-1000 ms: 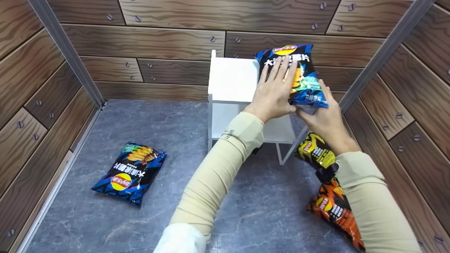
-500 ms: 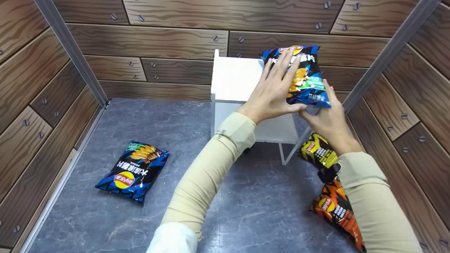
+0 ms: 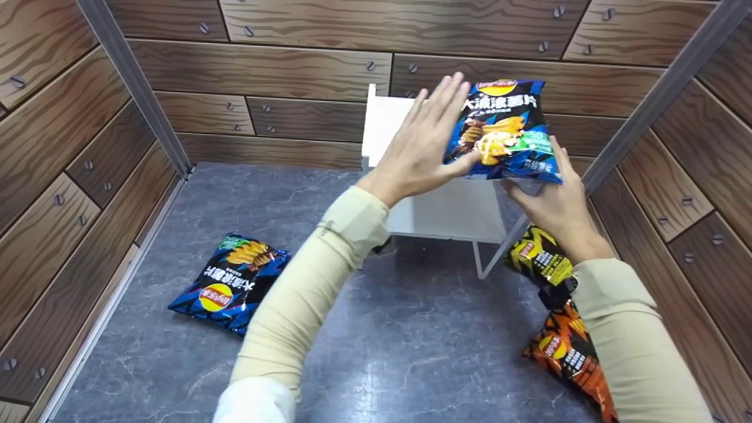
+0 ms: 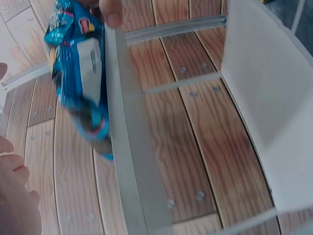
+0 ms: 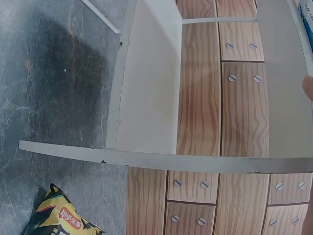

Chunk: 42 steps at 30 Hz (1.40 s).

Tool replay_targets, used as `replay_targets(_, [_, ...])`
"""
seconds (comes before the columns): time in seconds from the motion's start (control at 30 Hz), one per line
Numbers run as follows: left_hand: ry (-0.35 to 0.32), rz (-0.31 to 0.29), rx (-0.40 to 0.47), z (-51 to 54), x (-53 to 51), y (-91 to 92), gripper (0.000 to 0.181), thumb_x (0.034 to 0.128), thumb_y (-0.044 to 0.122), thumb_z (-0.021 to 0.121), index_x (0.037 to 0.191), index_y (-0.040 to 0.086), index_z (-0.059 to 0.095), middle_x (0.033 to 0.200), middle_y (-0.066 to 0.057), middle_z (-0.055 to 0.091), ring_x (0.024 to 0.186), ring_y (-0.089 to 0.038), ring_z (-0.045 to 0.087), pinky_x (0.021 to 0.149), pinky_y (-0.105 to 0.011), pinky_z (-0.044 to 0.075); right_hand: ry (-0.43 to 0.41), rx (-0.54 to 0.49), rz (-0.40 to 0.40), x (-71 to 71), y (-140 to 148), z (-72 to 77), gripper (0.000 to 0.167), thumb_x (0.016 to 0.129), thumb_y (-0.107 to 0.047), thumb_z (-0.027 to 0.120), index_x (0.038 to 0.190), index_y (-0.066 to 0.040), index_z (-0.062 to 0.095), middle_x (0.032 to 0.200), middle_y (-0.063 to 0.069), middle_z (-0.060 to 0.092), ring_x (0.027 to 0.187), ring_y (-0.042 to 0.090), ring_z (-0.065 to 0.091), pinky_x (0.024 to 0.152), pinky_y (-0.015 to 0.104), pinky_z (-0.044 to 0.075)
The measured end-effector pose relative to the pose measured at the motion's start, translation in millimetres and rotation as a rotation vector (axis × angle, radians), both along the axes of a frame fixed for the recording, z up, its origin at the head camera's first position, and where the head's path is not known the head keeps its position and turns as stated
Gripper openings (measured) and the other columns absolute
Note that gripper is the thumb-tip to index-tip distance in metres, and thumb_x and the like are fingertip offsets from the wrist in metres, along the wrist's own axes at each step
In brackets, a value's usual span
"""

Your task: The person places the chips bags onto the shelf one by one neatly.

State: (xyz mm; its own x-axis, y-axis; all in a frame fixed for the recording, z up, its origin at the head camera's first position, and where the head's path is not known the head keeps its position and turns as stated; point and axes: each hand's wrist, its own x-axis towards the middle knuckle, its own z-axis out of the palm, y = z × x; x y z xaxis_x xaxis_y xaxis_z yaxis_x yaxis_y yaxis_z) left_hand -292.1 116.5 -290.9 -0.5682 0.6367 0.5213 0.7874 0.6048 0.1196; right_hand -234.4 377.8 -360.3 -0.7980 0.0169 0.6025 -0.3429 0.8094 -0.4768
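Observation:
A blue-and-black bag of chips [image 3: 499, 135] lies on the top shelf of a small white rack [image 3: 385, 126]. Its printed front faces up. My left hand [image 3: 417, 144] is at the bag's left side with straight fingers, the thumb close to its lower left corner. Whether that thumb touches the bag is hard to tell. At the lower right corner is my right hand [image 3: 558, 202], fingers extended along the bag's side and thumb near the shelf's front edge. In the left wrist view, the bag [image 4: 80, 73] leans over the shelf edge [image 4: 122, 127].
Another blue-and-black bag of chips [image 3: 229, 282] lies on the grey floor at left, partly behind my left sleeve. A yellow bag [image 3: 540, 258] and an orange bag [image 3: 573, 358] lie at right by my right forearm. Wood-patterned walls [image 3: 264, 64] enclose the floor.
My left hand has slid leftward off the bag's front, uncovering its print. The right hand keeps its place at the bag's corner. The whole head view has shifted slightly.

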Motion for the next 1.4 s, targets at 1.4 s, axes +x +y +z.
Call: replay_targets(1.4, [-0.15,0.345,0.186,-119.5,-10.4,-202.3,0.081,0.0957,0.04,0.059,0.159,0.01,0.019,0.166,-0.015,0.017,0.153,-0.036,0.015,0.124,-0.057,0.007,-0.001,0.003,0.025,-1.9,0.8,-0.7,0.089,0.081,-0.022,0.08,0.154,-0.004,0.032,0.158,0.023,0.032,0.145,0.042,0.034,0.125,0.05,0.014])
